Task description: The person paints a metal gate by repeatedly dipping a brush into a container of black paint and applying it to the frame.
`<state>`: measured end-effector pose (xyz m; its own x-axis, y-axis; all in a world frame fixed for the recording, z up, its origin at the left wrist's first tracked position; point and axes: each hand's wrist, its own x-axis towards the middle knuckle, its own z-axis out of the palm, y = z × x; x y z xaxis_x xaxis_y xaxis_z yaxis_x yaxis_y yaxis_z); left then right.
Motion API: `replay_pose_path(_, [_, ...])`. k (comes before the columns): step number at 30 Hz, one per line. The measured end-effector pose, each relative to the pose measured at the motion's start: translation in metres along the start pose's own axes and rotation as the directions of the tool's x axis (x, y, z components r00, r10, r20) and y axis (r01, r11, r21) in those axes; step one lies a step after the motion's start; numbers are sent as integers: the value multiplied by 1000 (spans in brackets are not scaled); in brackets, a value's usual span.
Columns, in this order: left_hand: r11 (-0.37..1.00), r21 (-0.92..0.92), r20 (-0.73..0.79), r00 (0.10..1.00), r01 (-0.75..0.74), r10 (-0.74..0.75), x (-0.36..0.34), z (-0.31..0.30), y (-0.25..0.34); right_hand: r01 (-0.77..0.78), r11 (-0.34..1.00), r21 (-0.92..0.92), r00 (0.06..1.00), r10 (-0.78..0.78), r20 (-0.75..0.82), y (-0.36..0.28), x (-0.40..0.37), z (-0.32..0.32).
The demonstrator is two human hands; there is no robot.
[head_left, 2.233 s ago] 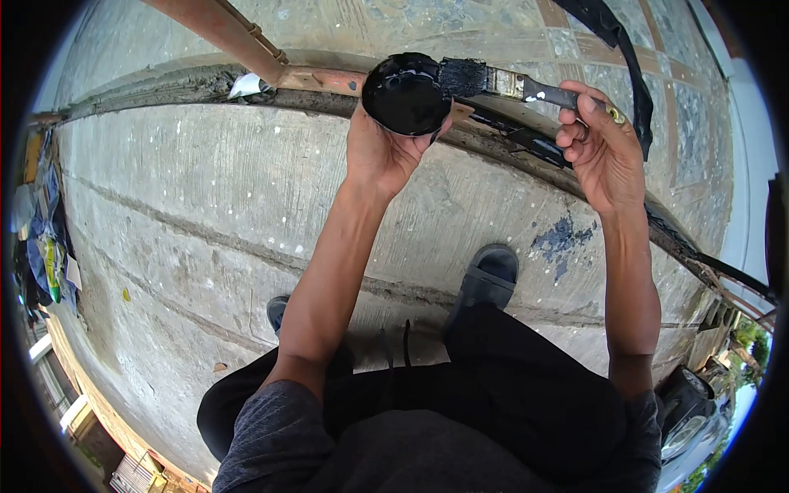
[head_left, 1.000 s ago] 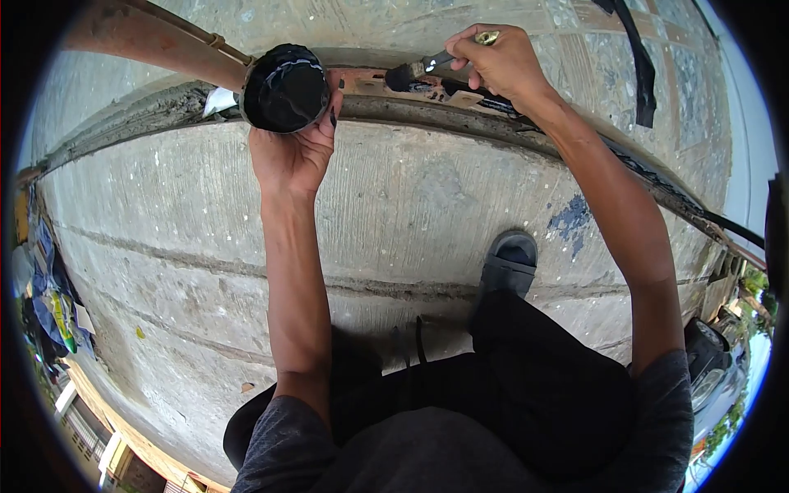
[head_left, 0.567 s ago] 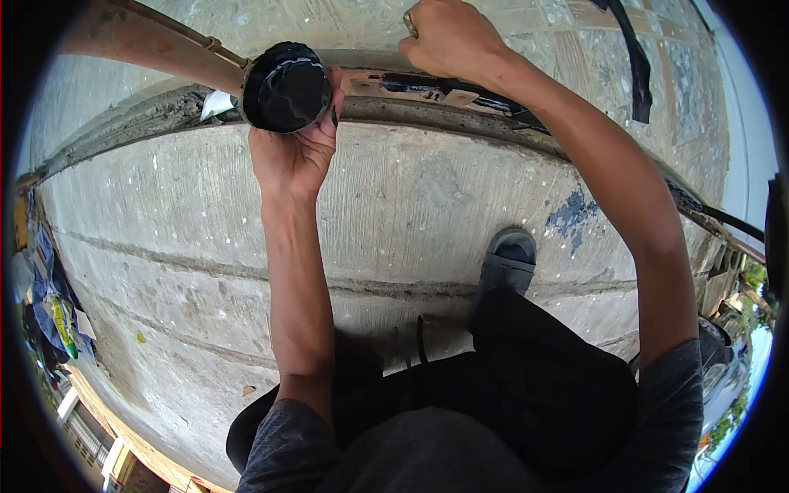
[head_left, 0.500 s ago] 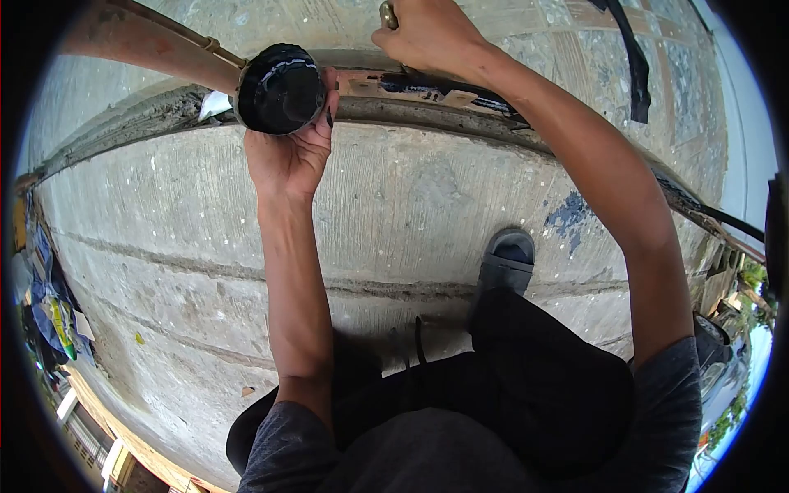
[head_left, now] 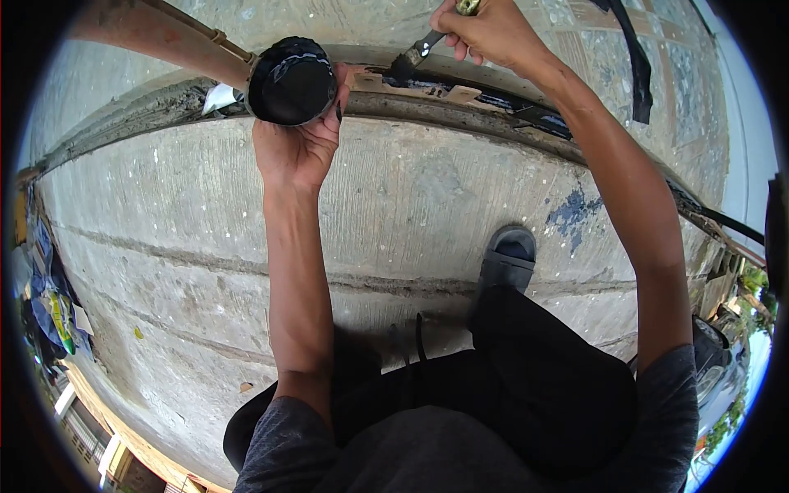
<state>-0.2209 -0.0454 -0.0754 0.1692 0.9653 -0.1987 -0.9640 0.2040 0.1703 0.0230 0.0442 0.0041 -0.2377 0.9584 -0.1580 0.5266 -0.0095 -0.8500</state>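
Note:
My left hand [head_left: 304, 148] is wrapped under and round a round container [head_left: 292, 82] with black paint inside; a fingertip has a black smear. At the top of the view, my right hand [head_left: 493, 33] grips the handle of a paintbrush [head_left: 421, 49], whose dark bristles point down and left. The bristle tips meet the metal bar [head_left: 448, 92] on the ground, or hang just over it; which one I cannot tell. Wet black paint covers parts of the bar, while its left part shows reddish-brown.
A reddish pipe [head_left: 164, 43] slants in from the upper left. One sandalled foot [head_left: 508, 253] stands on the concrete, near a dark paint stain [head_left: 574, 215]. A black strip [head_left: 637, 74] lies at the upper right, blue cloth [head_left: 45, 304] at the far left.
My right hand has moved right, and the brush's bristles now show at the bar. My left hand and the container have shifted slightly right and up.

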Motion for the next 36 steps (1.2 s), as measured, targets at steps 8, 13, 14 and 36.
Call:
replay_pose_path(8, [999, 33, 20, 999, -25, 24, -7, 9, -11, 169, 939, -299, 986, -161, 53, 1, -71, -16])
replay_pose_path(13, [999, 28, 46, 998, -41, 40, -9, 17, -11, 354, 807, -472, 934, -278, 226, 17, -153, -7])
replay_pose_path(14, [998, 40, 52, 997, -51, 49, -9, 18, -11, 374, 783, -496, 927, -310, 210, 28, -156, -1])
replay_pose_path(36, [995, 93, 72, 997, -21, 15, -32, 24, -16, 374, 697, -612, 856, -513, -61, 58, -158, 24])
